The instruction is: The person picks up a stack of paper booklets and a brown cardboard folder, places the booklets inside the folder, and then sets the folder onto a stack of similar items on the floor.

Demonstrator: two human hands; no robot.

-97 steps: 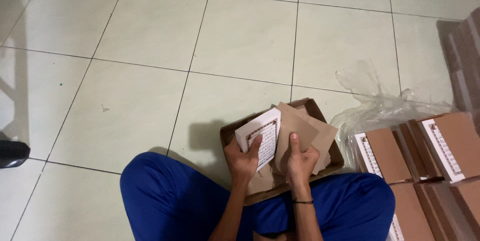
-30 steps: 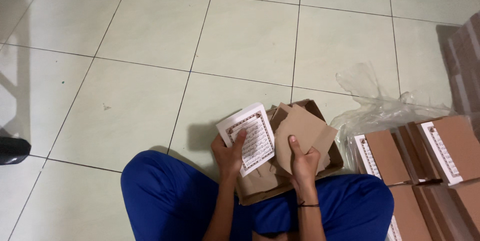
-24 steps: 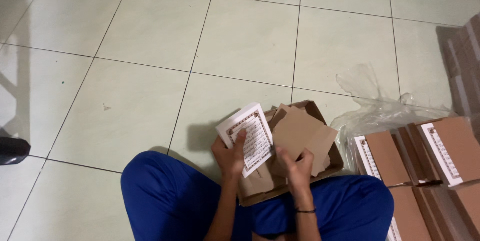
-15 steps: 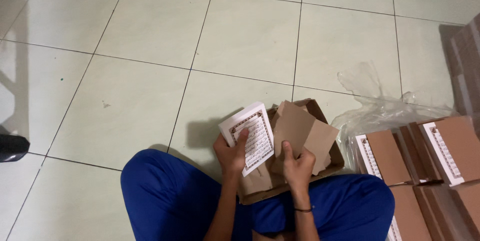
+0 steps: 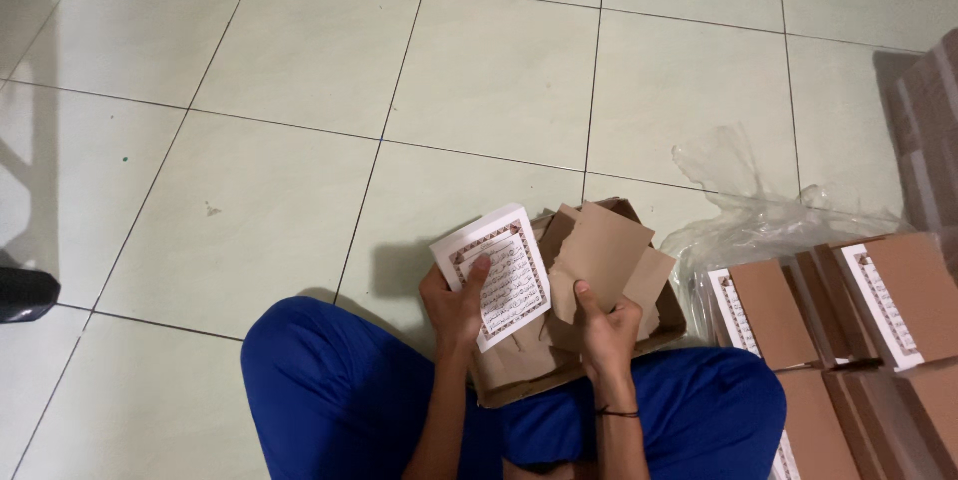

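Down on the tiled floor (image 5: 299,91), the seated person's left hand (image 5: 454,302) is closed around a thin white printed booklet (image 5: 494,272), thumb lying across its face, while the right hand (image 5: 605,328) pinches the lower edge of a brown paper sheet (image 5: 599,250) just beside it. Both sit above an open cardboard tray (image 5: 519,380) resting on the lap. Booklet and sheet look light and bendy, best gripped near an edge. Stacked brown packs (image 5: 858,310) lie right of the hands.

Pale tiled floor (image 5: 299,191) carries clear plastic wrap (image 5: 758,221) and brown booklet stacks (image 5: 858,310).
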